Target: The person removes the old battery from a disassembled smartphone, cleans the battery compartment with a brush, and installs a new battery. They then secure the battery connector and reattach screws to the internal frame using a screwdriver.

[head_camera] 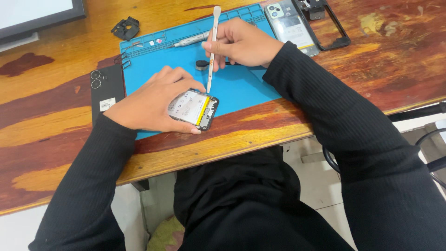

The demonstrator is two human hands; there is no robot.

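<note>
**Opened phone under pry tool**

Left hand (151,104) grips opened black phone w/ white battery (193,109) at front edge of blue rubber work mat (241,86). Right hand (241,44) is closed round long white plastic pry tool (213,44), tip touching phone's top edge.

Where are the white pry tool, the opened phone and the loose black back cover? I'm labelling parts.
white pry tool (213,46): head view, mid-shaft.
opened phone (194,108): head view, battery face.
black back cover (106,90): head view, centre panel.
</note>
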